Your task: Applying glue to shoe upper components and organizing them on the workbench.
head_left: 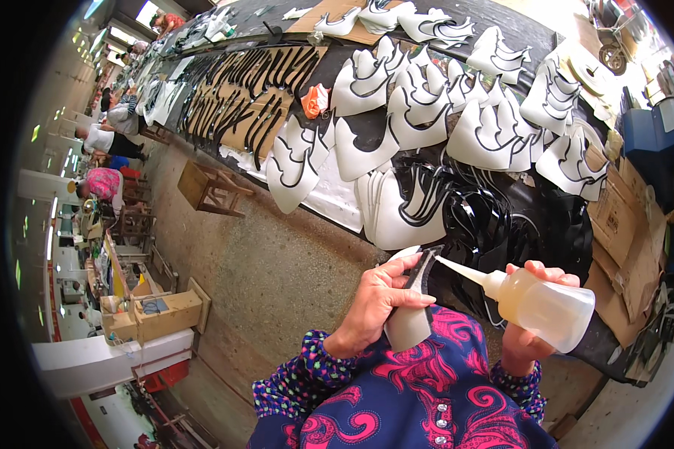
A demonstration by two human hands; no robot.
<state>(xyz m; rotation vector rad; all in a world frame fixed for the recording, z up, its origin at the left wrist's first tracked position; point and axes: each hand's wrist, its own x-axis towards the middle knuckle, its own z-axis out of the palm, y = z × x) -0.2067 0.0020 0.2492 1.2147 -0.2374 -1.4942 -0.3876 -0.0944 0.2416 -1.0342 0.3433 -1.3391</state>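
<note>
My left hand is closed on a curved white foam piece with a black strip along its edge. In my right hand is a translucent squeeze bottle, tilted so its long pointed nozzle meets or nearly meets the top end of the strip. Whether the tip touches cannot be made out. Clear yellowish liquid shows inside the bottle. Just beyond my hands lie a stack of white foam pieces and a heap of black strips on the dark table.
More white foam pieces with black edging cover the table's far side. Rows of black strips lie on cardboard, beside an orange crumpled bag. Flattened cardboard leans at right. A wooden stool stands left; other people work farther off.
</note>
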